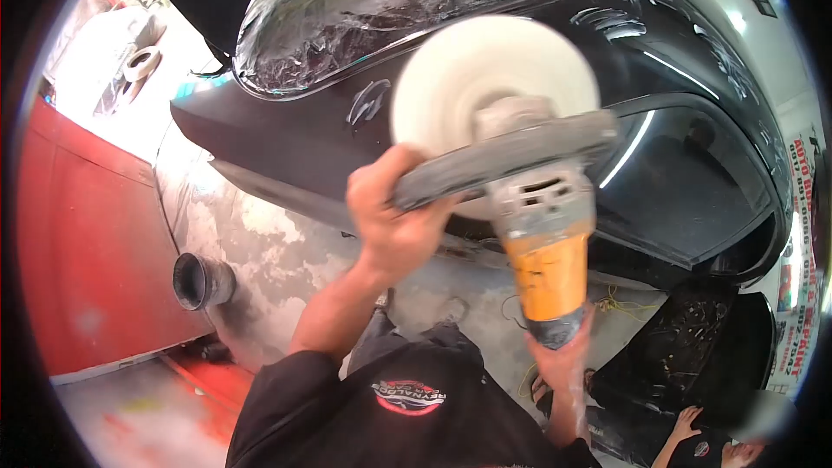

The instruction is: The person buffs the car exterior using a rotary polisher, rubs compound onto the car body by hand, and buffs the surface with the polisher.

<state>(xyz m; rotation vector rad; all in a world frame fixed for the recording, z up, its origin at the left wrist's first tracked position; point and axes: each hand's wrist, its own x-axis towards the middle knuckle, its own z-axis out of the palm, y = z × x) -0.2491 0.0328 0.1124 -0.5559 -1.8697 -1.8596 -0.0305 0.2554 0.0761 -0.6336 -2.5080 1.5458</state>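
Head view shows both of the person's own hands on an orange-bodied polisher (546, 270), which stretches between them in front of a black car (264, 130). The left hand (392, 208) is curled firmly around the near end of a dark crossbar handle (511, 156), whose other end runs off to that hand's right, ungripped. The right hand (562, 345), lower and to the right of the left, is wrapped around the dark rear end of the tool, with some of its fingers hidden from sight. Above and to the right of the left hand sits the broad, round white pad (494, 56), blurred at its surface; whether it touches the bodywork I cannot tell. Beyond the left hand, pale smears (368, 100) mark the black paint, and farther up, crinkled clear plastic sheeting (347, 22) covers an opening. Up and to the right of the right hand is a dark window (685, 182) carrying a bright reflected streak. Well to the left of the left hand, a black bucket (222, 282) lies tipped on the patchy floor (264, 247), near a red panel (95, 234). Just right of the right hand trails a yellow cord (626, 304); farther right and lower, a co-worker's hand (687, 425) rests near a black panel (676, 338).
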